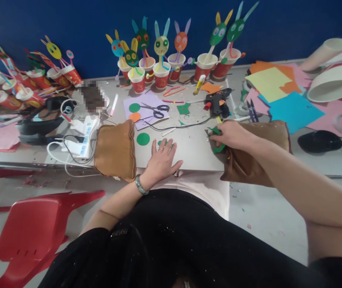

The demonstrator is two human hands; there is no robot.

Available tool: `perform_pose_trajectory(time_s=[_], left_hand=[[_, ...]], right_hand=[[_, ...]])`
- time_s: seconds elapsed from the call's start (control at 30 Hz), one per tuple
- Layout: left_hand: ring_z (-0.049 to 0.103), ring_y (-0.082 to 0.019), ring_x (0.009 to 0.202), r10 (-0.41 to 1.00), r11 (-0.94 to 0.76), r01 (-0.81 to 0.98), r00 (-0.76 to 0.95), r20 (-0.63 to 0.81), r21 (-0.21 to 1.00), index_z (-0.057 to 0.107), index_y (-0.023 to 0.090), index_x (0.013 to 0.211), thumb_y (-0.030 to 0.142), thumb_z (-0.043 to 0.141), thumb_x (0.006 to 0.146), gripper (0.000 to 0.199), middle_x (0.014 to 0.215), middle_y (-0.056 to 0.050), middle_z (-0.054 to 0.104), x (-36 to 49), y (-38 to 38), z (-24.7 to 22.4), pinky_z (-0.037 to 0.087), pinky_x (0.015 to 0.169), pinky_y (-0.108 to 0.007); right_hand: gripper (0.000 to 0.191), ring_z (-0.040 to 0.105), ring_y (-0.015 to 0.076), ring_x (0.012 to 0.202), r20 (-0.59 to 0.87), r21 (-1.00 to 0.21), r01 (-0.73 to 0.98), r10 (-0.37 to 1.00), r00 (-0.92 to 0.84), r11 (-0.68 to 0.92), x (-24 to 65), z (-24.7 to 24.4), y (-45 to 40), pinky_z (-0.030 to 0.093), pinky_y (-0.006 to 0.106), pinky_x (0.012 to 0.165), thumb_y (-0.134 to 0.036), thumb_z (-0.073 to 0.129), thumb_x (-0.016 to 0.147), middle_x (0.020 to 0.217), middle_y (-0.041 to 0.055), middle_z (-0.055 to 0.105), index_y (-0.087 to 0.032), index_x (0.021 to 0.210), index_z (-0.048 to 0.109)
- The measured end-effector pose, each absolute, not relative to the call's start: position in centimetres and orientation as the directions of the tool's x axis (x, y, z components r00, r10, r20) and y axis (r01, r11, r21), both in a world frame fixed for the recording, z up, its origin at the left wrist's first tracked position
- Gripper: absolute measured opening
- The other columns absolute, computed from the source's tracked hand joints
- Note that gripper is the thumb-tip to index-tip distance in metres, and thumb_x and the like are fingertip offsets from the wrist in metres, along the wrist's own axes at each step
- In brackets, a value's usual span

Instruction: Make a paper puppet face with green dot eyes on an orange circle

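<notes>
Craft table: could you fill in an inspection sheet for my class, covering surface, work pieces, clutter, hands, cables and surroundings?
Surface: pale tabletop, small scraps scattered.
Work pieces: green paper scraps at right; green circle near the left hand.
Clutter: scissors on purple paper; glue gun; decorated cups behind.
Hands: left palm-down, fingers spread; right hand gripping the green paper scraps.
Cables: black cable running toward the glue gun; white power strip with cables.
Surroundings: red chair at left; blue wall behind.

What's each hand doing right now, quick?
Left hand: open, spread palm-down at the table, partly covering a small green piece.
Right hand: closed, pinching green paper scraps.
</notes>
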State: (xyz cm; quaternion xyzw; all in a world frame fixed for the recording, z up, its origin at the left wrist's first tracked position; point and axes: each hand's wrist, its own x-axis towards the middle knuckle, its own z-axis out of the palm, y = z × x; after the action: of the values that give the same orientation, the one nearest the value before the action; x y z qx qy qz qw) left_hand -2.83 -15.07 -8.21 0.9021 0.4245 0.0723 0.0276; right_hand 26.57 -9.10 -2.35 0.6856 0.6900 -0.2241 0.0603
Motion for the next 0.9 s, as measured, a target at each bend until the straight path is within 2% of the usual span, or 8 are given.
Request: perform_pose_trajectory(time_s=[0.3, 0.47, 0.57, 0.7, 0.83, 0.9], left_hand=[[0.044, -0.04, 0.161, 0.775, -0.632, 0.765, 0.626, 0.084, 0.123, 0.053, 0.009, 0.16, 0.055, 0.042, 0.112, 0.068, 0.171, -0.021, 0.051, -2.8, -15.1, -8.0, 0.028, 0.135, -0.071], [0.044, -0.041, 0.161, 0.768, -0.641, 0.758, 0.635, 0.09, 0.122, 0.052, 0.008, 0.16, 0.056, 0.041, 0.112, 0.069, 0.17, -0.021, 0.051, -2.8, -15.1, -8.0, 0.029, 0.135, -0.072], [0.045, -0.04, 0.16, 0.768, -0.64, 0.759, 0.632, 0.099, 0.119, 0.053, 0.008, 0.16, 0.055, 0.041, 0.111, 0.068, 0.17, -0.022, 0.051, -2.8, -15.1, -8.1, 0.029, 0.135, -0.071], [0.045, -0.04, 0.16, 0.769, -0.639, 0.76, 0.63, 0.11, 0.122, 0.053, 0.009, 0.16, 0.054, 0.041, 0.111, 0.067, 0.17, -0.022, 0.051, -2.7, -15.2, -8.2, 0.029, 0.135, -0.071], [0.045, -0.04, 0.161, 0.761, -0.648, 0.752, 0.638, 0.114, 0.119, 0.054, 0.009, 0.16, 0.054, 0.041, 0.112, 0.067, 0.17, -0.022, 0.05, -2.7, -15.2, -8.1, 0.029, 0.135, -0.071], [0.045, -0.04, 0.16, 0.76, -0.649, 0.751, 0.638, 0.12, 0.119, 0.054, 0.008, 0.159, 0.054, 0.04, 0.112, 0.067, 0.17, -0.022, 0.051, -2.8, -15.2, -8.2, 0.029, 0.135, -0.071]], right_hand=[[0.028, 0.079, 0.0234, 0.082, -0.439, -0.273, 0.962, 0.891, -0.117, -0.008, 26.3, -1.7, -9.4, 0.053, 0.03, 0.077, -0.029, 0.07, 0.093, 0.073, 0.0048, 0.081, -0.024, 0.07, 0.055], [0.023, 0.076, 0.0217, 0.074, -0.453, -0.279, 0.96, 0.877, -0.161, 0.033, 25.5, -1.7, -9.8, 0.053, 0.03, 0.073, -0.024, 0.061, 0.098, 0.072, 0.0055, 0.081, -0.023, 0.076, 0.057], [0.024, 0.074, 0.0231, 0.073, -0.426, -0.257, 0.964, 0.888, -0.174, 0.065, 25.2, -1.9, -10.1, 0.052, 0.032, 0.076, -0.022, 0.055, 0.101, 0.071, 0.0088, 0.08, -0.024, 0.077, 0.056], [0.023, 0.076, 0.0263, 0.084, -0.368, -0.223, 0.971, 0.914, -0.169, 0.089, 24.9, -1.9, -10.1, 0.052, 0.033, 0.083, -0.02, 0.053, 0.102, 0.08, 0.0156, 0.081, -0.021, 0.08, 0.06], [0.018, 0.077, 0.0232, 0.084, -0.327, -0.243, 0.966, 0.93, -0.167, 0.087, 24.1, -1.2, -7.8, 0.052, 0.028, 0.082, -0.026, 0.053, 0.103, 0.081, 0.0066, 0.082, -0.02, 0.097, 0.069], [0.02, 0.078, 0.0231, 0.09, -0.241, -0.267, 0.957, 0.954, -0.177, 0.11, 23.3, -0.9, -5.6, 0.052, 0.028, 0.085, -0.028, 0.054, 0.103, 0.087, 0.0054, 0.084, -0.02, 0.101, 0.073]])
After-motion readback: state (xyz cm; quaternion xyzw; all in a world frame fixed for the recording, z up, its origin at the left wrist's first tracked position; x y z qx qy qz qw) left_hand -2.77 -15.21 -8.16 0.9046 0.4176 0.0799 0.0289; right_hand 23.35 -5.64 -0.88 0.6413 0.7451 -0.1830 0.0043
